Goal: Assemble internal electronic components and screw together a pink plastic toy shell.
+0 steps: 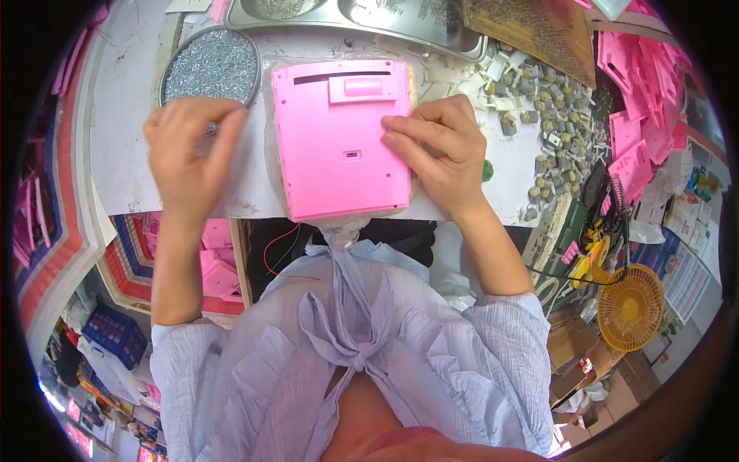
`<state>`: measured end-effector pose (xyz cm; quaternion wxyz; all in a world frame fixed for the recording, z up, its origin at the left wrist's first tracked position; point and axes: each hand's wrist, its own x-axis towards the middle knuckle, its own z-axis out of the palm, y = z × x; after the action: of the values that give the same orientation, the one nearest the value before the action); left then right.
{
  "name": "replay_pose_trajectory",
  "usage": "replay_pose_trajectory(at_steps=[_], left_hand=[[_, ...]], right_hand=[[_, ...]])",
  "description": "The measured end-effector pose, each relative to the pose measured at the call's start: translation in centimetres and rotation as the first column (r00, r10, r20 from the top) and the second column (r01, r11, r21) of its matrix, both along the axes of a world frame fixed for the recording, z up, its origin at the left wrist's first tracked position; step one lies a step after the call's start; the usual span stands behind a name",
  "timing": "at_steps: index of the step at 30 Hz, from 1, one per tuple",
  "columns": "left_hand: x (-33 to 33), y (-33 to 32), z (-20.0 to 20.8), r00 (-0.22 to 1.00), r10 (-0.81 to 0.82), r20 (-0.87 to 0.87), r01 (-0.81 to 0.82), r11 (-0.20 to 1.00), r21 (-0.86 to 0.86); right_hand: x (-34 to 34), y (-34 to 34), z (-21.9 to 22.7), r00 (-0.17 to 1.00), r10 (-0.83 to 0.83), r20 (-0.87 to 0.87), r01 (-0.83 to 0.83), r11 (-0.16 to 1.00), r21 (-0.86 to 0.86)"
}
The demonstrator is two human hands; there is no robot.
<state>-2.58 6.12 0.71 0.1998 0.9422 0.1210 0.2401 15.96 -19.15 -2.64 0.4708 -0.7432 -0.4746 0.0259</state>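
Note:
A pink plastic casing [323, 146] lies on a padded, plastic-covered support on the table. It has a long slot near its far end, a raised rectangular cover and a small switch opening. My right hand [446, 150] is closed in a pinch at its right side, fingertips over the surface; whatever they hold is too small to make out. At the near edge of a round dish [256, 69] full of small silver screws [212, 65], my left hand [188, 150] has its thumb and forefinger brought together. What sits between them cannot be seen.
A metal tray [369, 17] stands at the far side. Small grey motor-like parts [550, 127] and white plastic pieces [500, 73] are scattered to the right. Pink parts [643, 92] are heaped beyond them. A thin red wire [267, 250] hangs below the casing; a yellow basket [631, 308] is lower right.

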Motion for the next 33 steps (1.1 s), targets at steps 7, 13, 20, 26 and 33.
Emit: replay_pose_trajectory(at_steps=[7,13,20,26,33], left_hand=[[-0.1,4.3,-0.3,0.97,0.196,-0.143,-0.179,0.976,0.127],[0.0,5.3,-1.3,0.937,0.126,-0.327,-0.101,0.99,0.093],[0.8,4.7,-0.6,0.962,0.033,-0.271,-0.015,0.998,0.065],[0.4,5.2,-1.0,0.952,0.086,-0.295,-0.081,0.996,0.03],[0.3,5.6,-0.4,0.963,0.006,-0.271,-0.006,1.0,0.003]], right_hand=[[0.1,-0.6,0.6,0.994,0.02,-0.11,-0.021,1.0,-0.009],[7.3,-1.6,6.5,0.954,-0.298,-0.043,0.301,0.943,0.144],[18.2,7.6,14.7,0.88,0.263,-0.397,-0.001,0.835,0.551],[18.3,8.6,15.6,0.565,0.72,-0.403,-0.645,0.69,0.329],[12.6,4.3,12.7,0.657,0.565,-0.499,-0.424,0.824,0.376]])
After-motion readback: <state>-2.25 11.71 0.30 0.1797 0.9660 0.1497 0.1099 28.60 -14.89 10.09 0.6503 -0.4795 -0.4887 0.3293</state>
